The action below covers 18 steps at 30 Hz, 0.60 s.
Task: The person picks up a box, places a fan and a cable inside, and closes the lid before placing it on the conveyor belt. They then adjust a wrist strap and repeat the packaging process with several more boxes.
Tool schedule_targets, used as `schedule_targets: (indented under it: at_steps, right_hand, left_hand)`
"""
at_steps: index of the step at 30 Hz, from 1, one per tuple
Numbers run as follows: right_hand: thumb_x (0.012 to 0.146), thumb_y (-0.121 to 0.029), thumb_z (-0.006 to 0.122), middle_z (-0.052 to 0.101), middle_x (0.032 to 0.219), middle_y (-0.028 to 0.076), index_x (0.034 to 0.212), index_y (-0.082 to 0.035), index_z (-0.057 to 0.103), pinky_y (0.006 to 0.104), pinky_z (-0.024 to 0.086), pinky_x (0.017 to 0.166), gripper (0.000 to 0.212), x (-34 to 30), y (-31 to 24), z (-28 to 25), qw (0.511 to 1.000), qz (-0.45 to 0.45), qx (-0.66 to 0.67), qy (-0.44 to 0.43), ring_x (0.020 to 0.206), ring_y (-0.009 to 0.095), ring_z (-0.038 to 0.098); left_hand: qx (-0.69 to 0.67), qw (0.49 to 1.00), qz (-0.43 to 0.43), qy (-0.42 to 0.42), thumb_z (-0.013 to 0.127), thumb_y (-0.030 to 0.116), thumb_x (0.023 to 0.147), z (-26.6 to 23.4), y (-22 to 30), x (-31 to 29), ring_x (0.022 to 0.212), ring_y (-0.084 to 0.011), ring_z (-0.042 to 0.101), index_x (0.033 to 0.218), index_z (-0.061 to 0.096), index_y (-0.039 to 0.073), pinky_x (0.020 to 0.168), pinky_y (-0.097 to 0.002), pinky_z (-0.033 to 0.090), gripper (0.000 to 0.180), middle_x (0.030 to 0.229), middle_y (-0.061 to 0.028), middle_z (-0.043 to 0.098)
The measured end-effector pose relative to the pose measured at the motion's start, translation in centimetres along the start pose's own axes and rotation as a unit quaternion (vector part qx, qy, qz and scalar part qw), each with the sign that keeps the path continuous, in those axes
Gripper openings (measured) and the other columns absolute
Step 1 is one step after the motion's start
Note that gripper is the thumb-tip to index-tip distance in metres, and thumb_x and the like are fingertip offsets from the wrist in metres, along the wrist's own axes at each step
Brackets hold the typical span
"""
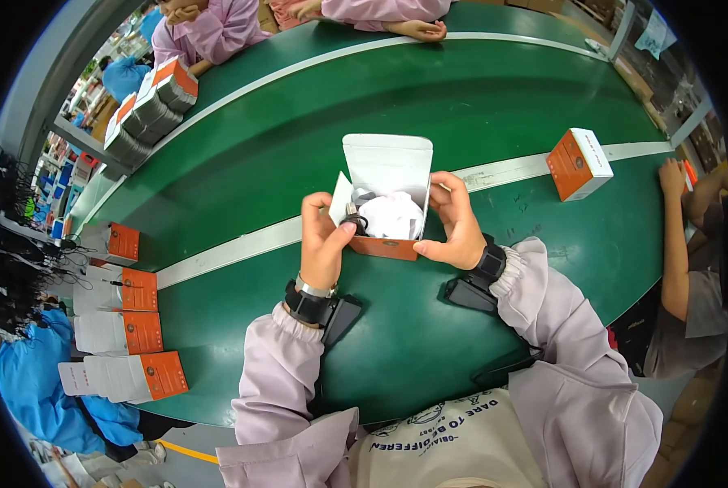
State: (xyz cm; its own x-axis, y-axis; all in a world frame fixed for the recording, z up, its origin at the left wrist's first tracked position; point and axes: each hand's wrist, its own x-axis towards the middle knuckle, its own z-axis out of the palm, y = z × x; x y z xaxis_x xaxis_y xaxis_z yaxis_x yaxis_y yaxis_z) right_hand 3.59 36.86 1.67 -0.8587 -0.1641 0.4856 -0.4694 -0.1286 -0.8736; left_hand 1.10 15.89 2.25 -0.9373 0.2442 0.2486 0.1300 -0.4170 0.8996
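In the middle of the green table, a small orange and white cardboard box (386,247) has its white lid flap (388,163) raised. Inside it lies a crumpled white wrapped item (398,216); what it wraps cannot be seen. A black cable (356,220) with a metal plug end sits at the box's left inner side. My left hand (325,240) grips the left side of the box, its thumb beside the cable. On the opposite side, my right hand (455,224) holds the right wall, thumb at the front corner and fingers behind.
Several open boxes (142,332) line the table's left edge, near hanging black cables (14,236). A closed box (579,165) stands at right. Stacked flat cartons (156,106) lie far left. Co-workers' arms (417,29) rest across the far side; another person's arm (675,236) is at right.
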Motion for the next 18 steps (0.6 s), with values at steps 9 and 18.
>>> schedule_targets:
  at_steps: [9, 18]
  right_hand:
    - [0.071, -0.006, 0.063, 0.036, 0.126, 0.015, 0.114, -0.007, 0.048, 0.0386, 0.033, 0.095, 0.046, 0.4, -1.4, -0.3, 0.983, -0.077, -0.166, -0.013, 0.113, 0.027, 0.042]
    - [0.075, -0.011, 0.061, 0.029, 0.132, 0.016, 0.115, -0.006, 0.048, 0.0397, 0.026, 0.098, 0.042, 0.7, -1.1, -0.1, 0.987, -0.074, -0.129, -0.063, 0.119, 0.031, 0.035]
  left_hand:
    - [0.196, 0.964, 0.178, -0.006, 0.06, 0.0, 0.074, 1.8, 0.0, 0.2, 0.108, -0.0239, 0.045, 0.102, 0.05, 0.004, 0.088, -0.0357, 0.039, 0.03, 0.12, -0.0136, 0.041]
    - [0.235, 0.949, 0.189, -0.088, 0.062, 0.005, 0.076, 0.9, 0.6, 0.6, 0.111, -0.0255, 0.044, 0.1, 0.052, 0.002, 0.092, -0.0369, 0.037, 0.026, 0.125, -0.0144, 0.037]
